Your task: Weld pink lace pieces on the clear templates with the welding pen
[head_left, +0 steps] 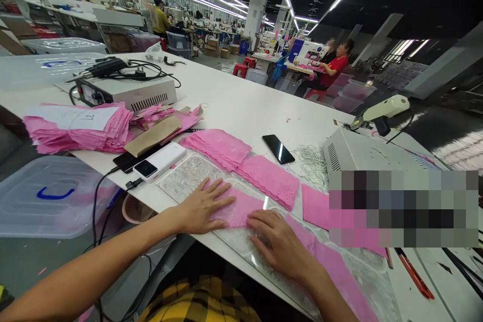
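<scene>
Fingers (222, 200) of the left hand (199, 209) are lying spread and flat, gripping nothing, on a pink lace piece (243, 210) at lower centre of the tabletop (245, 105), its long axis running rightward to the right hand (281, 246), likewise flat and open.

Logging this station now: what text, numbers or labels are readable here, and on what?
Paper slip on the pink stack: a handwritten mark, perhaps "77", unclear.
Clear lid: a blue marker stroke, no readable letter.
Control box front panel: labels too small to read.
Pink lace piece: no print visible.
Nothing else is legible.
</scene>
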The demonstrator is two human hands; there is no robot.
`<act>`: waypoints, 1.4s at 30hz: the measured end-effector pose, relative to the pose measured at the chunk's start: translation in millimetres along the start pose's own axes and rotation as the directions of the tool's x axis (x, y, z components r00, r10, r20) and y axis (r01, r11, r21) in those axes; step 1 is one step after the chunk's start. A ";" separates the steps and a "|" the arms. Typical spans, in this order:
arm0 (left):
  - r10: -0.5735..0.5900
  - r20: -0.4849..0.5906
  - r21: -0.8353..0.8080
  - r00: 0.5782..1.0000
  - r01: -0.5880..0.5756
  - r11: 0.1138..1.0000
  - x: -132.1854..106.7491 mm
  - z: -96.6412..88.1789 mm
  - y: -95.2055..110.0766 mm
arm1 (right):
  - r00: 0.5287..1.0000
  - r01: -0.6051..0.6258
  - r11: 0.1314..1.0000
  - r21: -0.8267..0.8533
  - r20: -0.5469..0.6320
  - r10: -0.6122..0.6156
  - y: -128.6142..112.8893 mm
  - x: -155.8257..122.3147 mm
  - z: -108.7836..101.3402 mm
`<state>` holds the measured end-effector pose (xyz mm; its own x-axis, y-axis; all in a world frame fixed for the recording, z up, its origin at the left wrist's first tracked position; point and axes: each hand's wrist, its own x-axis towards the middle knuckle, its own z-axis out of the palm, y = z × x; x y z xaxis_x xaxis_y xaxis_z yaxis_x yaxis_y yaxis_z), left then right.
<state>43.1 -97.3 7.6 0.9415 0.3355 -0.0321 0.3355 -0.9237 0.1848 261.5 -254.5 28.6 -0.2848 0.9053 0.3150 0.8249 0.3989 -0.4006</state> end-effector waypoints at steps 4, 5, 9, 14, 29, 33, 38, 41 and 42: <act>-0.018 0.057 -0.019 0.998 0.019 1.000 -0.8 -8.7 2.9 | 0.999 0.012 0.968 0.252 -0.046 0.000 -4.6 -23.2 -11.7; -0.020 0.064 -0.021 0.998 0.021 1.000 -0.7 -10.3 4.0 | 0.997 -0.004 0.963 0.271 -0.075 0.025 -5.5 -28.8 -14.4; -0.023 0.093 -0.005 0.995 0.024 1.000 1.5 -14.5 8.9 | 0.975 -0.121 0.978 0.170 -0.165 0.149 -6.0 -41.8 -13.7; 0.095 0.107 0.003 0.990 -0.096 0.995 6.4 -19.4 16.9 | 0.957 -0.251 0.967 0.047 -0.140 0.255 1.0 -52.0 -5.8; 0.394 0.057 -0.368 0.917 -0.347 0.862 15.9 -46.5 64.6 | 0.657 -0.600 0.800 0.017 -0.561 0.505 34.1 -156.1 -41.2; 0.423 0.083 -0.356 0.902 -0.370 0.858 20.1 -44.8 74.8 | 0.778 -0.500 0.859 -0.112 -0.494 0.389 36.0 -159.8 -33.7; 0.429 -0.022 -0.457 0.903 -0.391 0.799 27.5 -46.0 78.5 | 0.730 -0.568 0.796 -0.208 -0.574 0.371 36.3 -179.9 -21.3; 0.421 -0.112 -0.372 0.900 -0.431 0.822 45.2 -41.4 78.4 | 0.709 -0.604 0.762 -0.236 -0.596 0.377 33.2 -193.2 -19.7; 0.450 -0.115 -0.334 0.886 -0.461 0.822 54.0 -38.8 79.5 | 0.717 -0.598 0.760 -0.255 -0.594 0.365 32.6 -196.4 -19.4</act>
<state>119.3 -145.5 58.7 0.9810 -0.0971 0.1682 -0.1692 -0.8525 0.4946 353.9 -422.1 -29.6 0.3872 0.7081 0.5904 0.9215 -0.2760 -0.2733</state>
